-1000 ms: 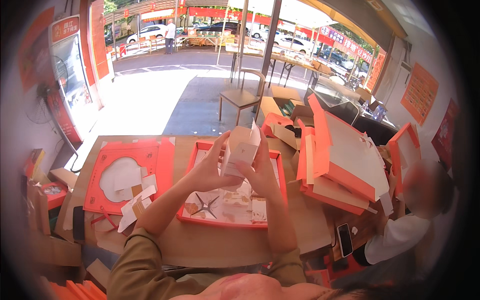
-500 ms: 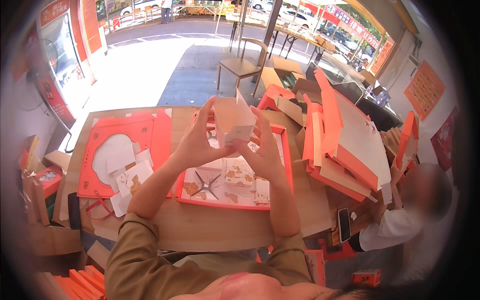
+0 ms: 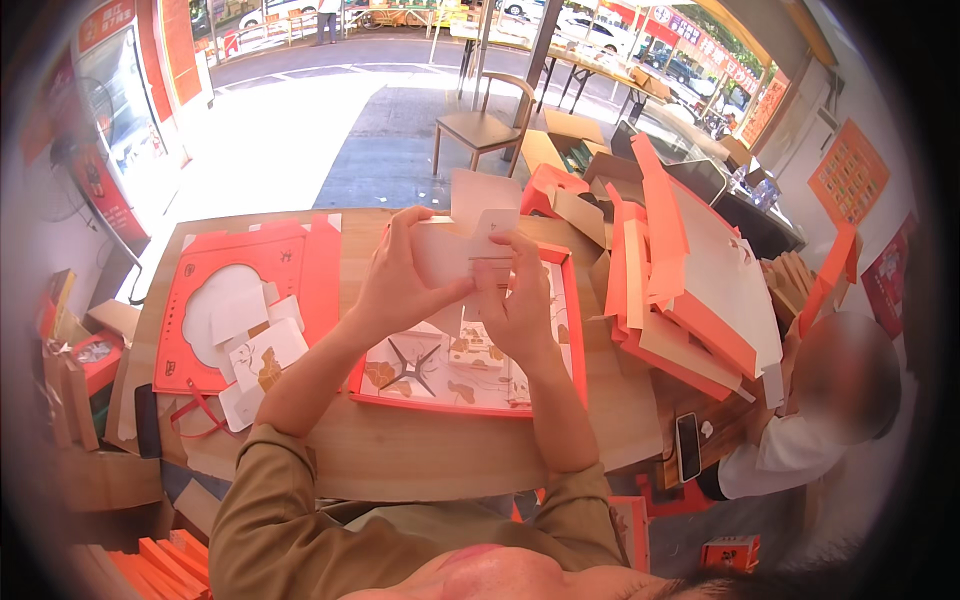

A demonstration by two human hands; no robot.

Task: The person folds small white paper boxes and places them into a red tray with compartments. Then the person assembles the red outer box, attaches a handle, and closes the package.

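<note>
A small white folding carton (image 3: 440, 252) is held up between my two hands, over a shallow red box (image 3: 577, 345). Its flaps stand up, one tall flap rising at the far end. My left hand (image 3: 397, 280) grips the left side, thumb along the near edge. My right hand (image 3: 515, 305) has its bent fingers on a flap at the right side. Below, the red box holds several white cartons with gold drawings (image 3: 475, 345) and a dark star-shaped piece or print (image 3: 411, 368). My forearms cover part of the box's near side.
On the left lies a red lid (image 3: 175, 330) with a cut-out window, white flattened cartons (image 3: 265, 355) on it. Red boxes (image 3: 690, 310) lean in a pile on the right. A phone (image 3: 688, 447) rests near a co-worker's white sleeve (image 3: 780, 462). A chair (image 3: 480, 128) stands beyond the table.
The carton has turned and tipped so more of its flaps show. My right fingers have moved inward onto a flap. At the right, the co-worker's red piece has shifted.
</note>
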